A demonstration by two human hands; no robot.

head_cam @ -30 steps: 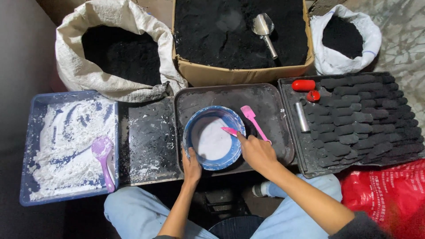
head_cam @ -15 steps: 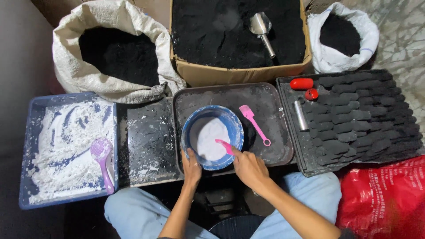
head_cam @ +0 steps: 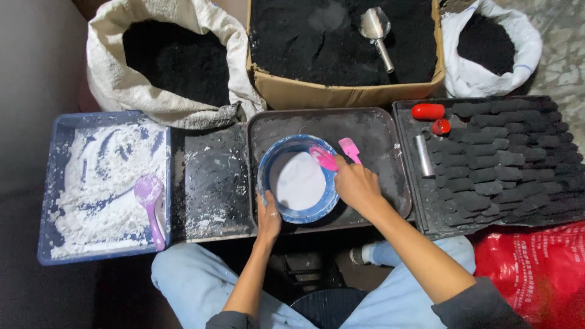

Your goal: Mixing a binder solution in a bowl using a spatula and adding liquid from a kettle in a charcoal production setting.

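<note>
Left arm: I see my bare forearm reaching forward from my lap, wrist straight.
Left grip [head_cam: 269, 214]: fingers curled forward, thumb apart from them.
Right arm: sleeved to mid-forearm, angled in from my right.
Right grip [head_cam: 356, 184]: knuckles up, fingers closed together.

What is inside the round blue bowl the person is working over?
The round blue bowl holds smooth white powder, with the pink spatula tip in the right hand resting at its rim. The left hand steadies the near edge. Whatever lies beneath the powder is covered.
</note>
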